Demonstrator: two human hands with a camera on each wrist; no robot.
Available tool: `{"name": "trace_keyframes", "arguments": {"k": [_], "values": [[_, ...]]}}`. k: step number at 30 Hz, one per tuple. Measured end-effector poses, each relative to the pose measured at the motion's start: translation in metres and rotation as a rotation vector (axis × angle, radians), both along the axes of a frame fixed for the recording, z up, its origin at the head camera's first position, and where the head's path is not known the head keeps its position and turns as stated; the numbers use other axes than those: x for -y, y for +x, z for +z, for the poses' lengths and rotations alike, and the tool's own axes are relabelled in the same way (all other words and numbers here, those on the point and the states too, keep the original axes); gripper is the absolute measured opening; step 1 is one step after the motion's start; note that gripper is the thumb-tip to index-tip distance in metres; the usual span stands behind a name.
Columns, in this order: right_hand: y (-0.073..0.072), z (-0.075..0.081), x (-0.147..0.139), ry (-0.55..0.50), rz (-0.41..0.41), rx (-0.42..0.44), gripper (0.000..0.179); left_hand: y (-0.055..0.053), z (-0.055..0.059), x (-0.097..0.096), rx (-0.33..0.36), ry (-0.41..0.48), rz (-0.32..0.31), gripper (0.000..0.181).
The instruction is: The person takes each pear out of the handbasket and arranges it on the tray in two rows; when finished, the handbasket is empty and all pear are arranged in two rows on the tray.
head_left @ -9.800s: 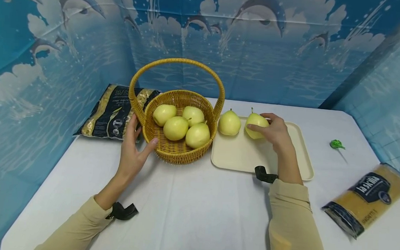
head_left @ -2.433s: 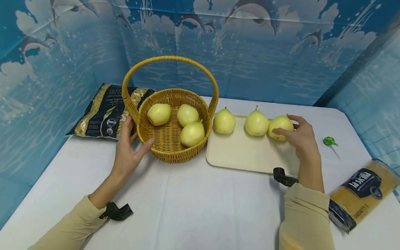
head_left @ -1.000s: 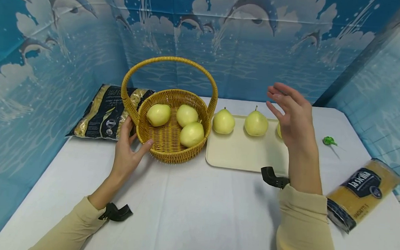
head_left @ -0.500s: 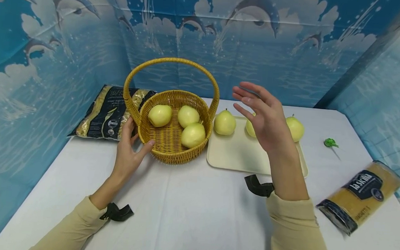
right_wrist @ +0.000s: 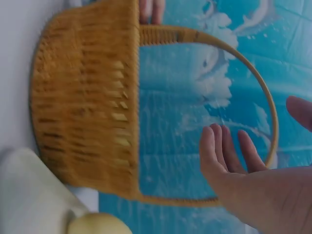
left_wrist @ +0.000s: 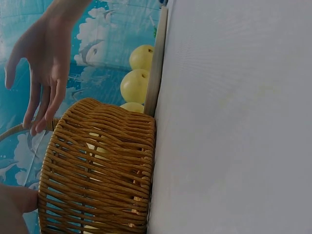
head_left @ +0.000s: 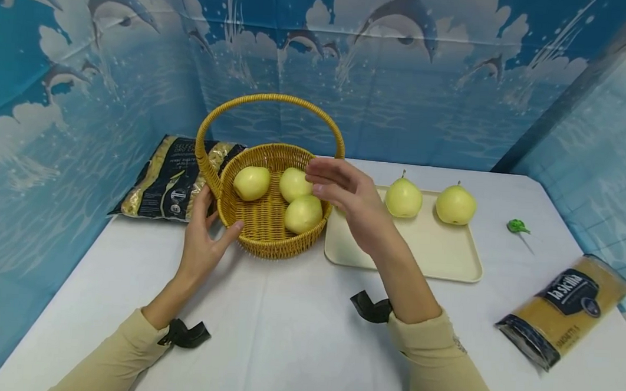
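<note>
My left hand (head_left: 201,246) holds the left side of a woven wicker basket (head_left: 273,249), thumb at its front rim and fingers by the foot of the tall handle. Inside are three yellow-green pears (head_left: 304,214), two at the right and one at the back left. My right hand (head_left: 352,200) reaches over the basket's right rim, holding nothing; in the right wrist view its fingers (right_wrist: 208,148) are loosely extended near the handle. On a cream tray (head_left: 437,264) two upright pears (head_left: 403,198) show; my right hand hides a third, partly visible in the left wrist view.
A black and gold pasta bag (head_left: 157,181) lies behind the basket at left. To the right are a small green item (head_left: 517,226) on a thin stem and a spaghetti pack (head_left: 567,312). A dolphin-print curtain (head_left: 402,106) stands behind the white table (head_left: 284,336).
A pear has gone from the basket to the tray's right end, where my right hand let go of it. That hand then swept left to the basket. My left hand stayed put.
</note>
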State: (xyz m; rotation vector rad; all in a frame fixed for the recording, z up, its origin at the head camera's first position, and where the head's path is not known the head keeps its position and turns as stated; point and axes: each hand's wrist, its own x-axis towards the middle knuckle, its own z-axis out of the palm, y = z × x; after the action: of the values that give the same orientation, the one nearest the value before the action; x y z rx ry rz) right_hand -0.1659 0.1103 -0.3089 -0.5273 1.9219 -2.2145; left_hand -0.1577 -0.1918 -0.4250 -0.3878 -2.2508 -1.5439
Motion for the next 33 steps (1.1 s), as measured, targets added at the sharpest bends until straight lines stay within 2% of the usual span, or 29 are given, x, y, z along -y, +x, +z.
{"name": "trace_keyframes", "arguments": {"k": [4, 12, 17, 23, 33], "values": [[-0.002, -0.010, 0.019, 0.094, 0.026, 0.002, 0.053, 0.000, -0.001, 0.001, 0.005, 0.008, 0.000, 0.095], [-0.007, -0.016, 0.032, 0.336, -0.131, 0.047, 0.057, 0.001, 0.000, 0.001, 0.007, -0.006, 0.015, 0.095], [-0.009, -0.017, 0.035, 0.464, -0.156, 0.101, 0.066, 0.000, -0.001, 0.001, 0.005, -0.006, 0.008, 0.094], [-0.014, -0.021, 0.041, 0.540, -0.144, 0.103, 0.070, 0.000, -0.001, 0.000, -0.001, 0.004, 0.004, 0.094], [-0.019, -0.026, 0.052, 0.585, -0.113, 0.120, 0.064, 0.002, 0.000, 0.000, 0.004, 0.003, 0.009, 0.094]]}}
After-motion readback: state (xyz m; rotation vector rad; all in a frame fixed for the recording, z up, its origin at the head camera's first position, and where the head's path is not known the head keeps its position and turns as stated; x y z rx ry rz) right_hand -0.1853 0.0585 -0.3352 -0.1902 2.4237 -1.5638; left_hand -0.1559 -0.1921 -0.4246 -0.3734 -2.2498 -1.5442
